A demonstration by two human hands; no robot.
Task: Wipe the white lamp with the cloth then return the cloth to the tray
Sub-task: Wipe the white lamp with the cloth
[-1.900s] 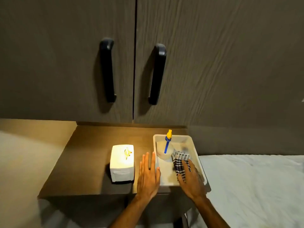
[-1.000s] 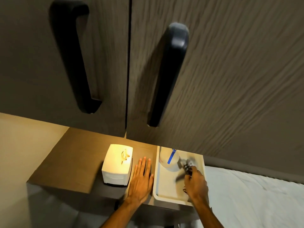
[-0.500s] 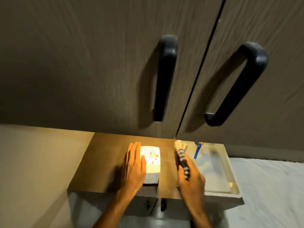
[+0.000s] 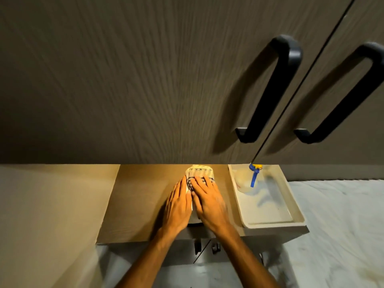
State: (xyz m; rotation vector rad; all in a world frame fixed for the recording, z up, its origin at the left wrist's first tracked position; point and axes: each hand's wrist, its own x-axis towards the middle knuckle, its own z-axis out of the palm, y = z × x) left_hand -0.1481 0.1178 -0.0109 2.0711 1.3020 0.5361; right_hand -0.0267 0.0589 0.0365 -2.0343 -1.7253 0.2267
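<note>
Head view: the white lamp (image 4: pixel 192 206) stands near the middle of the brown nightstand top (image 4: pixel 135 204), almost wholly hidden; only a thin pale sliver of it shows in the gap between the two hands, and its warm light spills across the wood and the wall to the left. The checked cloth (image 4: pixel 200 172) is draped over the lamp's top, its far edge glowing yellow, its dark stripes showing just beyond the fingertips. The right hand (image 4: pixel 208 201) lies palm down on the cloth, fingers slightly spread and flat, pressing it onto the lamp rather than pinching it. The left hand (image 4: pixel 177 207) rests against the lamp's left side, fingers straight and close together, touching the edge of the cloth; it grips nothing that can be seen. Both bare forearms reach in from the lower edge.

To the right, apart from the lamp, a white tray (image 4: pixel 295 213) sits at the right end of the nightstand. At its far end stands a clear spray bottle (image 4: pixel 246 180) with a blue trigger and yellow tip. Above hang two dark wood-grain cabinet doors (image 4: pixel 145 80) with black handles (image 4: pixel 270 90). White bedding (image 4: pixel 342 225) lies to the right of the nightstand.
</note>
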